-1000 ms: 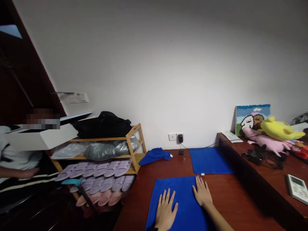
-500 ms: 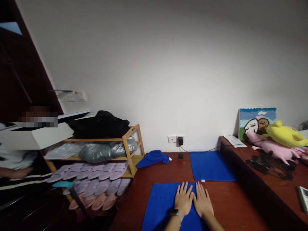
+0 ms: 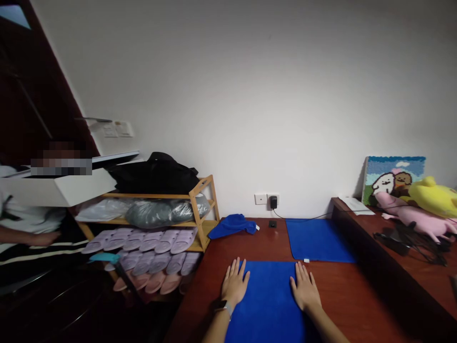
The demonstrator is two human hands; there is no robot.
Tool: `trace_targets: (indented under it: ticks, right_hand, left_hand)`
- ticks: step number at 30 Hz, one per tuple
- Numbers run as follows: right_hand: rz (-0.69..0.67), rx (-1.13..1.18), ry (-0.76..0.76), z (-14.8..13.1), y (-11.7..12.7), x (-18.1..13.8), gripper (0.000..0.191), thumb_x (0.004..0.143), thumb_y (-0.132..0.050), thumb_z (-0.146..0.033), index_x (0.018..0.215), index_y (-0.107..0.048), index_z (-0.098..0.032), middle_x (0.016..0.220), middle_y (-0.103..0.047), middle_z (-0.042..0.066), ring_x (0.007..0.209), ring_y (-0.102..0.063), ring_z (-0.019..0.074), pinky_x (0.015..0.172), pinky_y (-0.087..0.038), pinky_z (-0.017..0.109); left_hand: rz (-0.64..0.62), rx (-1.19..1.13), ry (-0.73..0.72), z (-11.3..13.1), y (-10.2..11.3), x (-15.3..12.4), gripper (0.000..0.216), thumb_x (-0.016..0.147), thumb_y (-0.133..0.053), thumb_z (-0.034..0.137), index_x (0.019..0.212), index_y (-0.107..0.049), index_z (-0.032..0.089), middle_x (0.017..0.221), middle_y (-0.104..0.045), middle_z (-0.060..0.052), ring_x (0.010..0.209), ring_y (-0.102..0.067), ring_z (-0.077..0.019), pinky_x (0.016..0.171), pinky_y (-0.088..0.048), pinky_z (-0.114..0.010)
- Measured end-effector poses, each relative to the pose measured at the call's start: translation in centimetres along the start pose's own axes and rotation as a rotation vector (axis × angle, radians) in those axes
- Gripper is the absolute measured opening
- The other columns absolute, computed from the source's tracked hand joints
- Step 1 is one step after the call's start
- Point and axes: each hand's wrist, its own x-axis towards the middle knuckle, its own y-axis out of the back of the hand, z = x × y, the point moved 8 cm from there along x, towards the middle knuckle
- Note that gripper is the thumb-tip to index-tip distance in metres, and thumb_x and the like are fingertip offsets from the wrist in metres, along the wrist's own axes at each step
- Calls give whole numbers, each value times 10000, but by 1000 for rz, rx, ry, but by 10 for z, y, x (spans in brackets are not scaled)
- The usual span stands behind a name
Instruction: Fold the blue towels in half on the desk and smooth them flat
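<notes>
A blue cloth (image 3: 269, 300) lies flat on the reddish-brown desk (image 3: 342, 295), its near end cut off by the lower edge of the view. On its left edge rests my left hand (image 3: 234, 283), fingers stretched out, with a watch on the wrist. My right hand (image 3: 305, 287) lies flat over the right edge, fingers extended and thumb apart. Neither hand holds anything. Behind the right hand a second blue cloth (image 3: 321, 240) is spread flat, a small white tag at its near edge. A crumpled blue cloth (image 3: 233, 226) sits at the desk's back left.
A wooden rack (image 3: 200, 214) with slippers (image 3: 153, 240) and a black bag (image 3: 157, 174) stands left. Beyond it sits a person (image 3: 32, 228). A plugged-in adapter (image 3: 273, 202) trails a cable rightward. Plush toys (image 3: 416, 216) and tangled cables (image 3: 410, 243) lie on the raised right surface.
My hands have moved apart, from side by side near the cloth's middle and right to its opposite edges. The camera view has shifted slightly.
</notes>
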Motion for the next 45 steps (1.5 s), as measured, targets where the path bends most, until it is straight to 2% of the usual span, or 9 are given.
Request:
trace_targets:
  ticks: [18,21,26,29,32,38,40,42,45]
  right_hand:
    - [2,73,8,-7,8,6,751,1003,-132,-542,1609,-112,-99,1699,-83,33,1570,-45,178,1283,-27,376]
    - [-1,83,9,-7,10,6,753,1000,-124,-543,1610,-106,-100,1698,-78,30,1570,-45,181,1282,-29,376]
    - [-23,43,18,-6,10,3,726,999,-141,-481,1607,-131,-85,1695,-88,48,1571,-54,190,1279,-31,391]
    - [-29,14,42,-6,6,3,709,999,-149,-451,1605,-141,-83,1695,-79,47,1571,-47,196,1278,-40,395]
    - [-17,23,34,-4,3,5,725,998,-154,-477,1605,-144,-80,1694,-90,49,1570,-59,200,1280,-54,397]
    - [-1,49,23,-3,1,6,753,998,-118,-532,1611,-124,-94,1696,-82,29,1569,-54,180,1282,-49,388]
    - [-11,41,15,-2,0,6,753,997,-126,-532,1612,-125,-97,1698,-90,35,1570,-58,181,1281,-47,391]
    - [-21,31,5,-1,0,7,748,997,-146,-520,1613,-122,-97,1700,-94,43,1571,-53,186,1279,-36,395]
    - [-43,37,-8,-2,2,7,737,1002,-155,-500,1615,-114,-94,1703,-86,45,1572,-42,192,1278,-28,394]
  left_hand:
    - [-12,129,17,7,8,12,652,1016,-291,523,1580,-327,200,1673,-252,-124,1548,-224,-303,1255,-218,-514]
    - [84,119,-91,46,16,8,628,1031,-257,475,1575,-340,172,1666,-272,-105,1549,-228,-299,1261,-218,-524]
    - [-1,-71,-391,167,-6,-15,616,1055,-151,497,1581,-330,231,1647,-348,-43,1534,-289,-228,1270,-247,-459]
    - [-36,-139,-368,195,-23,-18,617,1056,-109,505,1588,-306,264,1662,-317,-24,1547,-249,-210,1280,-221,-450]
    - [-62,-119,-320,172,-28,-15,636,1043,-126,559,1598,-270,283,1678,-265,-26,1557,-215,-227,1282,-205,-472]
    - [-85,9,-43,38,-5,-10,766,1004,-123,660,1602,-251,198,1685,-207,-79,1561,-185,-262,1277,-185,-495]
    - [-60,43,8,7,1,-12,779,1003,-131,659,1601,-253,175,1687,-196,-88,1562,-180,-260,1273,-199,-484]
    - [-42,64,25,-6,3,-16,775,1006,-153,646,1599,-261,158,1685,-200,-98,1561,-183,-262,1268,-216,-472]
    - [-31,81,33,-5,3,-19,753,1013,-180,612,1597,-274,144,1683,-215,-107,1560,-193,-265,1266,-222,-457]
